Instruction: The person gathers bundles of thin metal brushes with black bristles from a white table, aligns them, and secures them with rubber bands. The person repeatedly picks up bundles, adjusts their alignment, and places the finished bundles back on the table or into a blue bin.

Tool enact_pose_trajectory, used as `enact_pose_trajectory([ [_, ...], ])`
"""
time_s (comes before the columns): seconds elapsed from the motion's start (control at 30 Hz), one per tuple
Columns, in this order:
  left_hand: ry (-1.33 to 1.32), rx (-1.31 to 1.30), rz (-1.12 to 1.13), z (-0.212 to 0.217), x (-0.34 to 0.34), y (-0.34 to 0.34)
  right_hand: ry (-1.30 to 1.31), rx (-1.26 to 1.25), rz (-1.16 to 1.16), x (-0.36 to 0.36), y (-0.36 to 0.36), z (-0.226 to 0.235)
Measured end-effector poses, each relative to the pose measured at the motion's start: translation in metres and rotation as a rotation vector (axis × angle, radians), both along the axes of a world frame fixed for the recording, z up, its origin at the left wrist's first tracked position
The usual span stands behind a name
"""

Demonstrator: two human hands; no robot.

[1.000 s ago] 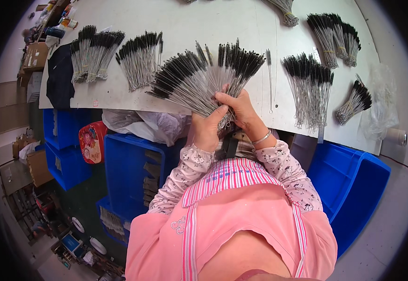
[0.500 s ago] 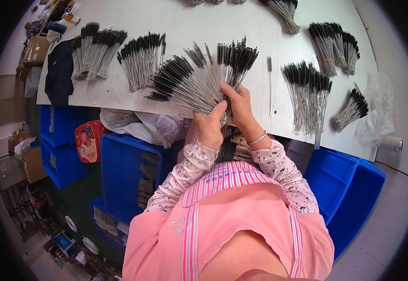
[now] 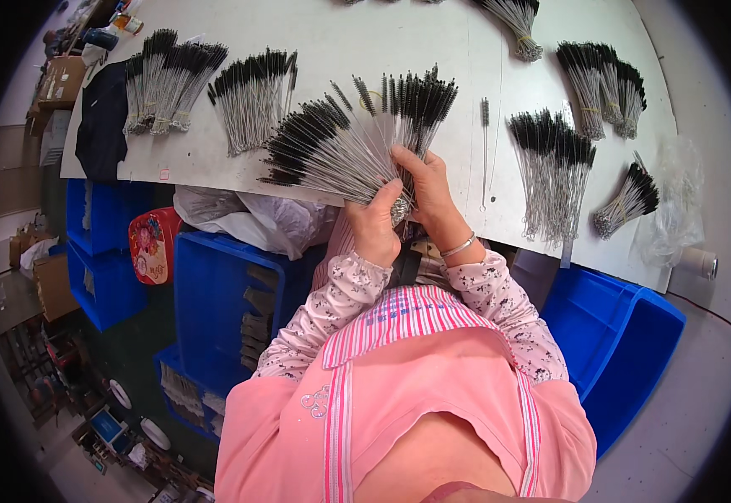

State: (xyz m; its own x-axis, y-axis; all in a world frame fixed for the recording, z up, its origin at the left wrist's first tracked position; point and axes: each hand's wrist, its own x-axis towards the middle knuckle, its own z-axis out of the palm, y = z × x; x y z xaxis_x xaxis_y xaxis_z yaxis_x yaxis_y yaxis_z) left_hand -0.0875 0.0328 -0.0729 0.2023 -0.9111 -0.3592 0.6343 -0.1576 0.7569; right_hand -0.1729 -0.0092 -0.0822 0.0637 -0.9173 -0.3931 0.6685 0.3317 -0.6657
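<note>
Both hands hold a large fan of wire brushes (image 3: 319, 138) with black bristle tips and thin metal stems, over the table's near edge. My left hand (image 3: 374, 226) is closed round the looped stem ends, its thumb across them. My right hand (image 3: 428, 189) is closed on the right-hand part of the fan, thumb pressed on the stems. The bristle ends spread away from me, wider on the left, with a few stems standing apart in the middle. A single brush (image 3: 484, 155) lies on the table just right of the fan.
More brush bundles lie on the white table (image 3: 365, 42): left bundles (image 3: 173, 84), a loose group (image 3: 252, 96), a right-hand pile (image 3: 550, 168) and a small tied bundle (image 3: 629, 201). Dark cloth (image 3: 101, 126) hangs over the left edge. Blue crates (image 3: 223, 318) stand below, beside plastic bags (image 3: 256, 218).
The fan's right-hand brushes and its middle stems have shifted slightly left. Both hands keep their hold, and the whole view has moved a little.
</note>
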Motion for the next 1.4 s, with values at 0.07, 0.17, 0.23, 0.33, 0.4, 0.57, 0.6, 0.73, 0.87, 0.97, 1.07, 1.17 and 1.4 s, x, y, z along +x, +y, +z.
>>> enact_pose_trajectory([
  [0.07, 0.001, -0.018, 0.002, -0.002, 0.0, 0.0, -0.038, 0.009, -0.003, -0.001, 0.0, 0.0],
  [0.17, 0.022, -0.003, 0.018, 0.004, -0.002, 0.0, -0.058, 0.013, 0.0, -0.003, 0.0, -0.002],
  [0.23, -0.003, -0.033, 0.005, -0.004, -0.001, 0.002, -0.028, 0.006, 0.012, -0.003, 0.001, -0.003],
  [0.33, -0.005, -0.039, -0.018, -0.007, 0.001, 0.001, -0.027, 0.011, 0.001, -0.002, 0.0, -0.005],
  [0.4, 0.003, -0.034, -0.027, -0.006, 0.002, 0.0, 0.004, 0.034, -0.013, -0.002, 0.001, -0.007],
  [0.57, -0.01, -0.061, -0.007, -0.002, 0.001, -0.001, 0.025, 0.035, -0.024, 0.0, 0.0, -0.01],
  [0.6, -0.019, -0.056, -0.014, -0.001, 0.001, -0.001, 0.031, 0.031, -0.027, 0.0, 0.0, -0.012],
  [0.73, -0.033, -0.047, -0.022, -0.001, 0.001, 0.0, 0.022, 0.011, -0.02, -0.002, 0.0, -0.014],
  [0.87, -0.021, -0.057, -0.024, -0.005, 0.001, -0.001, -0.014, 0.019, -0.057, -0.001, 0.001, -0.01],
  [0.97, -0.012, -0.057, -0.004, 0.001, 0.0, -0.001, -0.001, 0.01, -0.076, 0.001, 0.001, -0.014],
  [1.07, -0.006, -0.041, -0.023, -0.001, 0.002, 0.0, 0.003, 0.004, -0.093, 0.002, 0.001, -0.017],
  [1.17, 0.021, -0.018, -0.014, 0.001, 0.001, 0.0, -0.003, -0.008, -0.109, 0.003, 0.002, -0.013],
  [1.4, 0.027, 0.003, -0.024, -0.008, 0.004, 0.0, -0.02, -0.04, -0.129, 0.005, 0.003, -0.016],
])
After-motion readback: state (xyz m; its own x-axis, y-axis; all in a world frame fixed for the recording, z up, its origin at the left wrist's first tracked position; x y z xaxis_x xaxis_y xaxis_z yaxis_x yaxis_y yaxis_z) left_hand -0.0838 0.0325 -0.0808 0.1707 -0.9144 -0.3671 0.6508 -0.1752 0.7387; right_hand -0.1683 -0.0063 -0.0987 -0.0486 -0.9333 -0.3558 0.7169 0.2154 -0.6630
